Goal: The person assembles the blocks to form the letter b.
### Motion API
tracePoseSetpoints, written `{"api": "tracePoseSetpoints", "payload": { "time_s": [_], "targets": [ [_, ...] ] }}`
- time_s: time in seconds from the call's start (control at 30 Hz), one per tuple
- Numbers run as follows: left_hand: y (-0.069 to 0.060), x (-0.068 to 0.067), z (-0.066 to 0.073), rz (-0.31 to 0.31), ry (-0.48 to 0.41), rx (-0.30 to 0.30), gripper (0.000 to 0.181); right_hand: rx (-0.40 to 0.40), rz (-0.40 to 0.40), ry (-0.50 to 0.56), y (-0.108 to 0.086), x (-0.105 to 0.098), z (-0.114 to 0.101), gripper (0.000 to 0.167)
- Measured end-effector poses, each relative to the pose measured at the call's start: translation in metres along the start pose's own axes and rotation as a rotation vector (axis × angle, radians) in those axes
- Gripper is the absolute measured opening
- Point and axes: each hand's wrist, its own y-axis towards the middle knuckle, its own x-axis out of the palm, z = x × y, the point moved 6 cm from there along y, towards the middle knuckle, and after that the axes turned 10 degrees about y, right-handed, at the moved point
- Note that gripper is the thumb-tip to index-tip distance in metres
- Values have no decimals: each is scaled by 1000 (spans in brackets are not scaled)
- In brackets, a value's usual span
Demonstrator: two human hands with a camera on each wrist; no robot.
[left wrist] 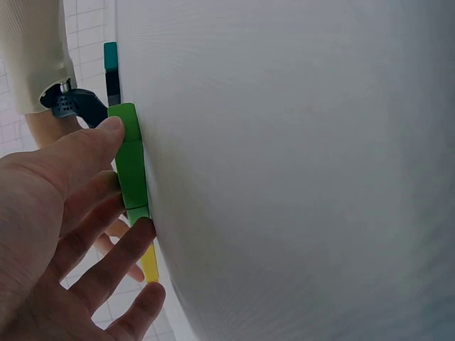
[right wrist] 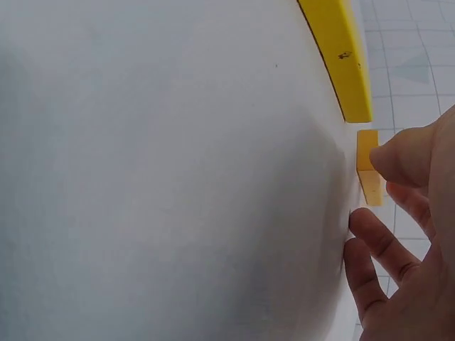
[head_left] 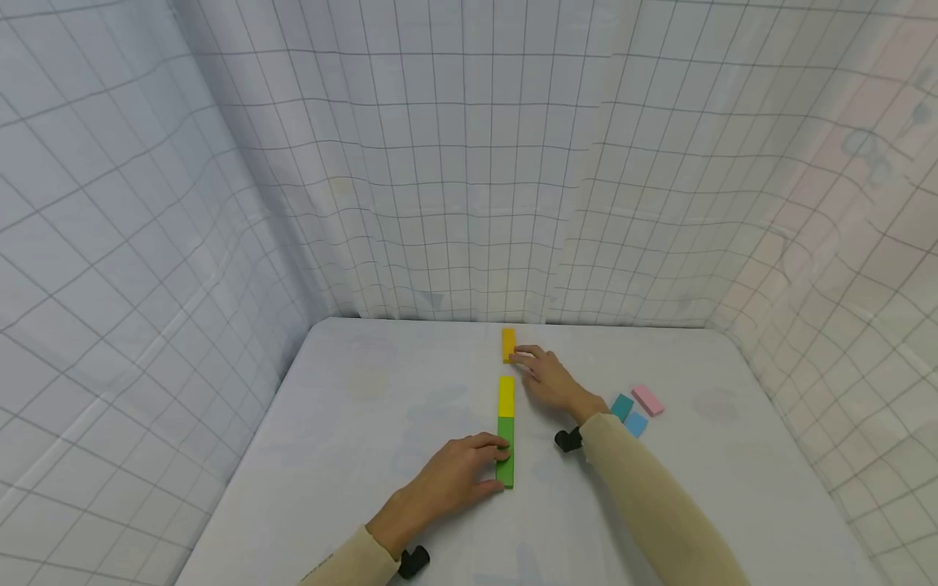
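My left hand point(head_left: 458, 472) lies along the left side of a row of green blocks point(head_left: 506, 472), its fingers loosely extended. The thumb touches the near green block point(left wrist: 131, 174) in the left wrist view, and other fingertips lie beside or over the green pieces. A yellow block point(head_left: 506, 396) continues the row at its far end. Farther back, past a gap, an orange block point(head_left: 509, 345) lies in the same line. My right hand point(head_left: 550, 382) is beside it, fingers spread, fingertips at its right edge; contact is hard to tell.
By the right forearm lie a teal block point(head_left: 621, 406), a blue block point(head_left: 635, 424) and a pink block point(head_left: 648, 400). The white table point(head_left: 352, 456) ends at a grid-patterned curtain point(head_left: 469, 203) at the back and sides.
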Motion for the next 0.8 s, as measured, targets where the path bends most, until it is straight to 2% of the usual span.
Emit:
{"api": "tracePoseSetpoints", "payload": {
  "time_s": [0.07,0.17,0.27,0.57,0.73,0.8],
  "targets": [
    [0,0,0,3,1,2,43,18,-19,2,-1,-4,-10,50],
    [0,0,-1,9,8,2,43,27,-24,-33,-1,-4,-14,50],
    [0,1,-2,12,10,0,43,20,-15,-61,-1,-4,-16,49],
    [0,0,-2,15,-7,5,44,16,-62,-56,-3,-2,-18,49],
    [-1,0,-1,17,-12,5,44,-19,-61,-19,-4,-1,-15,47],
    [-1,0,-1,18,-14,5,44,-55,-42,-10,-5,2,-7,45]
  ]
}}
